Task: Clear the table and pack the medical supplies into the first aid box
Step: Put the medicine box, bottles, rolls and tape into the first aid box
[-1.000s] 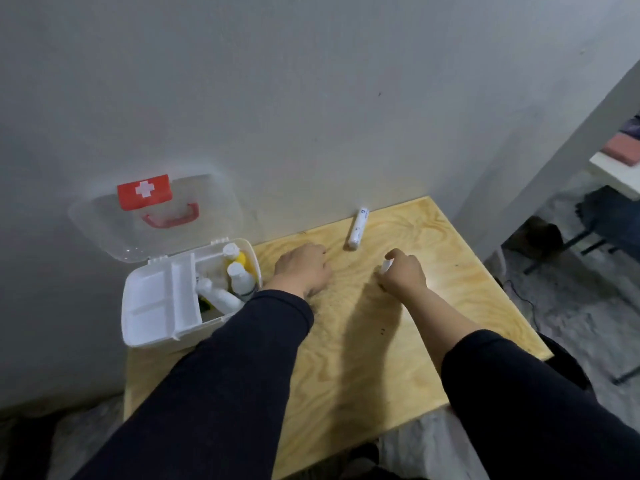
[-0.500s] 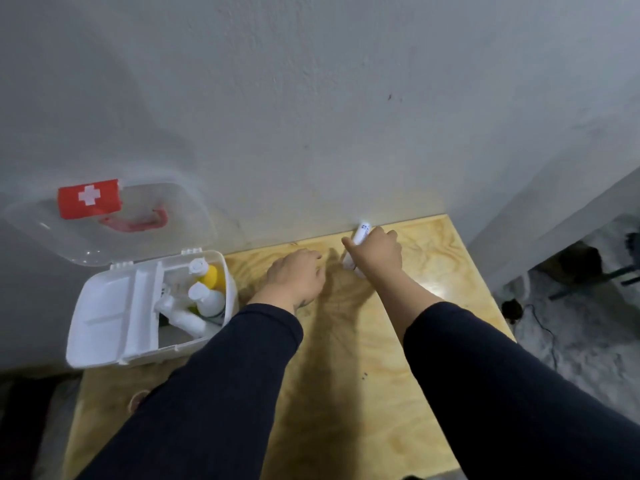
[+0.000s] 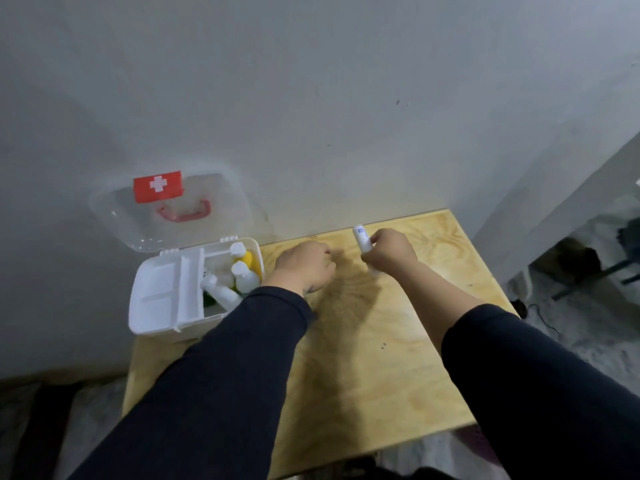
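Two curled sets of fingers (image 3: pixel 379 242), right around white tube (image 3: pixel 360 237).

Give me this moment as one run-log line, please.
right hand: holds white tube | left hand: fisted on table | box: open

You're in a bare, unfinished room: a small plywood desk (image 3: pixel 398 341) stands against a plain grey plaster wall (image 3: pixel 311 98), with rough concrete floor (image 3: pixel 588 323) right of the desk.
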{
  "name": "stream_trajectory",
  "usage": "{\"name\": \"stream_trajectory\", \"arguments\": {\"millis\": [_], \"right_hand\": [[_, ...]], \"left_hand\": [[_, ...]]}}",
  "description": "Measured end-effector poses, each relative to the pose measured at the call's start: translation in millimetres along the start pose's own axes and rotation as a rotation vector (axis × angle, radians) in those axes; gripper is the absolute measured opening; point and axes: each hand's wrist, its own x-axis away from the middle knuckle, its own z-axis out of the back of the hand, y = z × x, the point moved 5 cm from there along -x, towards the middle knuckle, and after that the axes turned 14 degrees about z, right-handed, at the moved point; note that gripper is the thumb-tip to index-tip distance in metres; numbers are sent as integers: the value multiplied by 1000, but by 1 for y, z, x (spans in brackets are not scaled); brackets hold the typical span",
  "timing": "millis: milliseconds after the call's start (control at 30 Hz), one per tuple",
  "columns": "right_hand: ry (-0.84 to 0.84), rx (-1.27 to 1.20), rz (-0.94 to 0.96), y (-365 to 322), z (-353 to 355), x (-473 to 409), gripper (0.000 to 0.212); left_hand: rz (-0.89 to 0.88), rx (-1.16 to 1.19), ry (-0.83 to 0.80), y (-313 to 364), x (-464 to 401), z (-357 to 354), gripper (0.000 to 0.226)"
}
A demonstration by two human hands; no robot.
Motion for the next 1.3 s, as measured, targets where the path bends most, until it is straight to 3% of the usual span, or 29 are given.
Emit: {"name": "stream_trajectory", "arguments": {"millis": [167, 300, 433, 600, 733, 1000, 1300], "right_hand": [[-2, 11, 140, -77, 11, 38, 29], [-15, -9, 264, -150, -10, 67, 33], [-63, -67, 319, -204, -53, 87, 36], [-93, -159, 293, -240, -108, 93, 38], [-81, -46, 311, -254, -137, 82, 50], [-37, 277, 341, -261, -161, 71, 30], [-119, 26, 377, -286, -160, 71, 40]], "left_hand": [[7, 99, 158, -38, 41, 36, 44], [87, 172, 308, -106, 72, 55, 43], [245, 197, 286, -186, 88, 45, 41], [361, 222, 198, -251, 96, 17, 68], [370, 257, 165, -266, 91, 5, 74], [304, 221, 143, -272, 83, 5, 83], [264, 387, 143, -277, 84, 7, 94]]}}
